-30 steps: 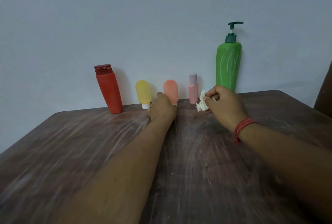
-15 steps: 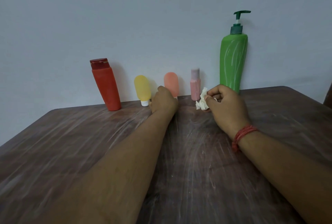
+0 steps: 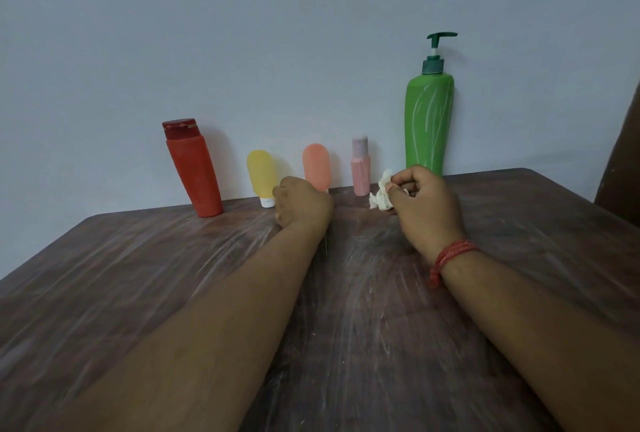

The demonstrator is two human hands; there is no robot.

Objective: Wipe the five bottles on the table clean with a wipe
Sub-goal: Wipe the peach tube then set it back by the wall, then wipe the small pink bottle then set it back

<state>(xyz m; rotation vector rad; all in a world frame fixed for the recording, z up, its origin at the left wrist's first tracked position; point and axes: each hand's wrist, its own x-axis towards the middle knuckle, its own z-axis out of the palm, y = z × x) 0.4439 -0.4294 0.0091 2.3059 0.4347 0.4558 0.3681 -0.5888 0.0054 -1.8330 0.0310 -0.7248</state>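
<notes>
Several bottles stand in a row along the wall at the table's far edge: a red bottle (image 3: 193,171), a small yellow tube (image 3: 261,173), an orange tube (image 3: 316,165), a slim pink bottle (image 3: 361,168) and a tall green pump bottle (image 3: 428,118). My left hand (image 3: 302,202) rests on the table with its fingers curled, just in front of the yellow and orange tubes, holding nothing that I can see. My right hand (image 3: 420,199) pinches a crumpled white wipe (image 3: 381,193) in front of the pink bottle, below the green bottle's base.
The dark wooden table (image 3: 363,327) is streaked with pale marks. A plain wall rises right behind the bottles. A dark brown object (image 3: 621,161) stands at the right edge. A red thread band (image 3: 450,255) circles my right wrist.
Both hands have stayed almost in place; the right hand with the wipe has lifted slightly. The view has tilted a little, shifting the bottles in the frame.
</notes>
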